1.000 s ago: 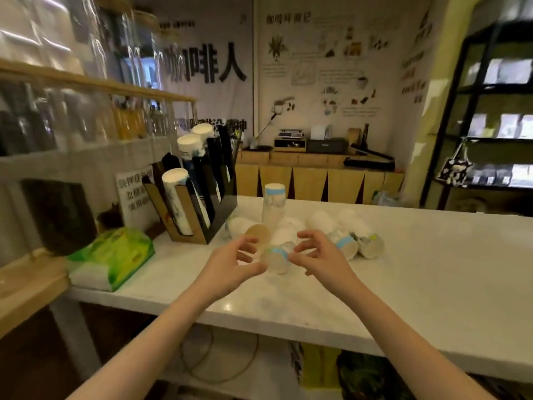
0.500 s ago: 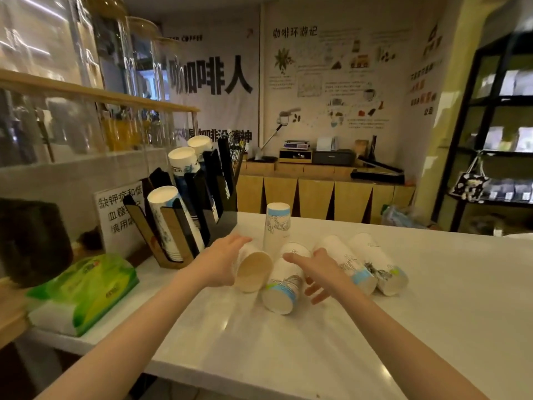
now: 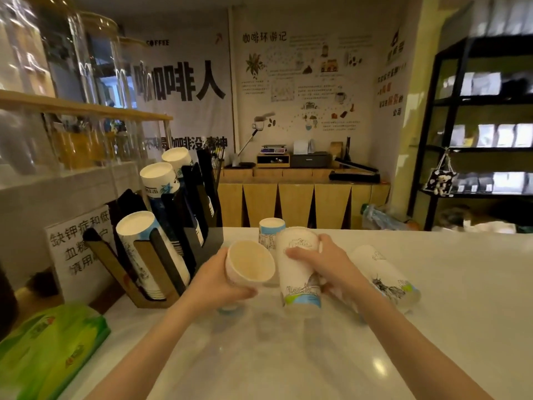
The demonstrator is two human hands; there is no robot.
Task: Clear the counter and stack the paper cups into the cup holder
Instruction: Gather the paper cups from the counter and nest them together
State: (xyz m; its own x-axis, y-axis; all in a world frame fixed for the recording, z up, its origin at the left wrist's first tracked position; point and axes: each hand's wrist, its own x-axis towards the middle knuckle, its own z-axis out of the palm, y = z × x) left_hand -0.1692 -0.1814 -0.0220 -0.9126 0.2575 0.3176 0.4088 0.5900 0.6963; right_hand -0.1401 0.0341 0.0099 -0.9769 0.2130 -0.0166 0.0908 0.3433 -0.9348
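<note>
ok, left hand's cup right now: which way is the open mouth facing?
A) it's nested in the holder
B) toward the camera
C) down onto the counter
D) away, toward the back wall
B: the left hand holds its paper cup tilted so the tan inside and the round rim face the camera, lifted off the counter and beside the printed cup in the right hand.

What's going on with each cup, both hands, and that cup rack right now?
Left hand: gripping a cup.
Cup in left hand: lifted, tilted, open mouth toward the camera.
Right hand: gripping a tall cup.
Tall cup: held upside down, base up.
Cup behind: standing upside down on the counter.
Cup at right: lying on its side.
Cup holder: three slots holding stacked cups.
</note>
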